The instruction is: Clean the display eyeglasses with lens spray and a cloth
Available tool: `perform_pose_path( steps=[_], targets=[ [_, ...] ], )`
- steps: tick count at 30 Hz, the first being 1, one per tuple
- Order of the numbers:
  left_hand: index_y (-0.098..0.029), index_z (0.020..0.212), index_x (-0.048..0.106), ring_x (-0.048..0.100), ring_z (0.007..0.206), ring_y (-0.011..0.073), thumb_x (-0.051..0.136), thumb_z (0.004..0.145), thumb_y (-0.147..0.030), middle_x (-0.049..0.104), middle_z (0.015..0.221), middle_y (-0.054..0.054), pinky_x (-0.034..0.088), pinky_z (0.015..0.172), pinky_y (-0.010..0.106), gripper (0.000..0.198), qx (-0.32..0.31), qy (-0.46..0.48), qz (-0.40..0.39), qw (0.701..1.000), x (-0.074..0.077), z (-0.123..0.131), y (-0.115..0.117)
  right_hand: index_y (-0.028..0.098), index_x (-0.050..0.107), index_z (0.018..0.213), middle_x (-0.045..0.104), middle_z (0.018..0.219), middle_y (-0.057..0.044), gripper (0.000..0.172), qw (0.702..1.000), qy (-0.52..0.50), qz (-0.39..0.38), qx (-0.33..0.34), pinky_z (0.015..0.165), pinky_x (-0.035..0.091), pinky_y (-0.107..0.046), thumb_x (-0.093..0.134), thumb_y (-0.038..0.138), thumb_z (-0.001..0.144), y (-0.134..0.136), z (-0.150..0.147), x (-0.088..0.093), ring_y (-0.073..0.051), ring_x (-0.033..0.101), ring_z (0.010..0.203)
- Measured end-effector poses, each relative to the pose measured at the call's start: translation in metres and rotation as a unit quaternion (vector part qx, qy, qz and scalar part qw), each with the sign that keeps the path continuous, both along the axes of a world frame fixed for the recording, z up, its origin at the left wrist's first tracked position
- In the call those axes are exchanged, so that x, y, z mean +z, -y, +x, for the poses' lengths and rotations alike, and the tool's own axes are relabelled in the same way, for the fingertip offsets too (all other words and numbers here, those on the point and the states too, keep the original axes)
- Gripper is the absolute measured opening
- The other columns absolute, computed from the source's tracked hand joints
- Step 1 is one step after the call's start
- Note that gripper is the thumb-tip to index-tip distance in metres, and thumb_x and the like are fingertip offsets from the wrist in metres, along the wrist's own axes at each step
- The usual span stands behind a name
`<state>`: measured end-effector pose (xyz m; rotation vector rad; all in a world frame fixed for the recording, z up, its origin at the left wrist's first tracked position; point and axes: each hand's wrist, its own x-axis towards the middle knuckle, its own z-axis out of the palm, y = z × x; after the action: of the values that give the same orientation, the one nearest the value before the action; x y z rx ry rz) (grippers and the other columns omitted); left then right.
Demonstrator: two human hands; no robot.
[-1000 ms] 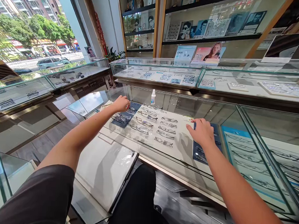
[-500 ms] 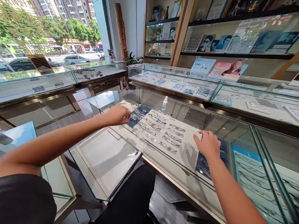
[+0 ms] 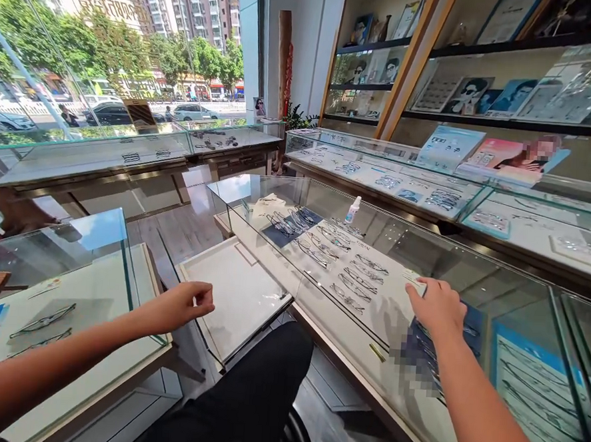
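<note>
My right hand point(image 3: 437, 308) lies flat and open inside the open glass counter, on the edge between a white display tray point(image 3: 390, 307) and a dark blue pad point(image 3: 472, 322). Rows of thin-framed eyeglasses point(image 3: 355, 278) lie on the white tray to the left of that hand. More eyeglasses rest on a second dark pad point(image 3: 290, 224) at the tray's far left end. My left hand point(image 3: 186, 304) hovers with curled fingers above the floor gap, near a pulled-out white tray point(image 3: 241, 298). Nothing shows in its fingers.
A small spray bottle point(image 3: 353, 210) stands on the counter glass. A low glass case point(image 3: 71, 287) at the left holds two pairs of glasses point(image 3: 44, 319). More glass counters point(image 3: 378, 179) and wall shelves point(image 3: 482, 119) with pictures stand beyond. My dark-trousered leg point(image 3: 259, 392) is below.
My left hand has drawn back from the eyeglasses on the far dark pad to near my body. The view has swung left. My right hand has stayed on the tray.
</note>
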<state>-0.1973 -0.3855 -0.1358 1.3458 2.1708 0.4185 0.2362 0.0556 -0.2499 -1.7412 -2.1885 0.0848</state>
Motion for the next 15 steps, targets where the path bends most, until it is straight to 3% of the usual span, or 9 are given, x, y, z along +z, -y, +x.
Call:
perform_pose_path(
  steps=[3,5,8,11,15],
  targets=[
    [-0.025,0.076,0.055,0.055,0.074,0.0202,0.065,0.08,-0.077,0.056,0.075,0.0,0.049,0.073,0.035,0.054,0.076,0.111,0.018,0.991,-0.039,-0.001,0.029,0.019,0.073,0.126,0.068,0.138,-0.027,0.06,1.0,-0.025,0.012,0.009,0.098,0.05,-0.067,0.042,0.061,0.095,-0.004,0.005,-0.002,-0.052,0.062,0.125],
    [-0.027,0.086,0.06,0.058,0.076,0.0214,0.064,0.075,-0.081,0.055,0.077,-0.001,0.053,0.074,0.038,0.056,0.162,0.174,0.021,0.971,-0.066,0.001,0.044,0.022,0.075,0.121,0.07,0.133,-0.027,0.056,0.999,-0.04,0.025,0.026,0.093,0.051,-0.068,0.047,0.062,0.093,-0.005,0.008,-0.002,-0.054,0.063,0.12],
    [-0.038,0.117,0.065,0.071,0.109,0.0294,0.073,0.067,-0.071,0.071,0.107,0.007,0.059,0.082,0.041,0.061,0.348,0.232,0.034,0.907,-0.095,0.015,0.058,0.023,0.075,0.121,0.07,0.132,-0.027,0.056,0.999,-0.039,0.021,0.027,0.091,0.051,-0.068,0.046,0.063,0.093,-0.005,0.008,0.0,-0.055,0.063,0.12],
    [-0.038,0.146,0.054,0.064,0.14,0.0366,0.083,0.07,-0.065,0.061,0.153,0.015,0.062,0.096,0.044,0.086,0.44,0.354,0.13,0.815,-0.102,0.039,0.059,0.019,0.071,0.132,0.066,0.143,-0.029,0.065,1.0,-0.011,-0.012,-0.005,0.102,0.049,-0.066,0.038,0.061,0.096,-0.001,0.005,0.003,-0.053,0.061,0.128],
    [-0.032,0.16,0.044,0.061,0.146,0.039,0.092,0.074,-0.048,0.054,0.165,0.016,0.059,0.112,0.049,0.1,0.45,0.493,0.195,0.718,-0.083,0.064,0.043,0.016,0.068,0.142,0.061,0.152,-0.028,0.069,0.999,0.007,-0.031,-0.02,0.108,0.047,-0.064,0.035,0.06,0.099,0.002,0.002,0.005,-0.05,0.058,0.136]
  ],
)
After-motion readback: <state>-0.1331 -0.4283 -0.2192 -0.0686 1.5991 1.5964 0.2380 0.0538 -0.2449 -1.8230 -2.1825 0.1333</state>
